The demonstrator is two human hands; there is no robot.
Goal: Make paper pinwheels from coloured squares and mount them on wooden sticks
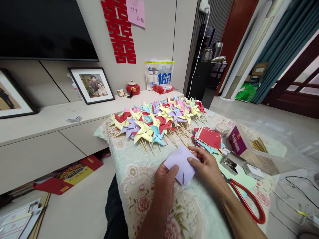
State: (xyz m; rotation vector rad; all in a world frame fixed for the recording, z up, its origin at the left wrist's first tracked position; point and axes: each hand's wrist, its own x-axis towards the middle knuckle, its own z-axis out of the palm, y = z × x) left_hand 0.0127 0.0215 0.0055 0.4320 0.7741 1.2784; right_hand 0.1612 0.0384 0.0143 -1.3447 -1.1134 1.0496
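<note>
A square of lavender paper (183, 158) with slits cut in from its corners is held over the table's front half. My left hand (166, 176) grips its left corner, thumb on top and fingers beneath. At the right corner, my right hand (203, 162) pinches the paper between thumb and fingers. Just beyond lie many finished paper pinwheels (149, 129) on wooden sticks, in yellow, red, purple, blue and pink. To the right sits a stack of cut paper squares (210, 137), red on top. Red-handled scissors (249, 199) rest beside my right forearm.
Right of the paper stack stand a small open box of metal pins (231, 163) and a clear plastic bin (264, 159) holding wooden sticks (259, 145). A floral tablecloth (139, 176) covers the table. Behind it, a white cabinet (52, 114) carries framed photos and a red pot (133, 88).
</note>
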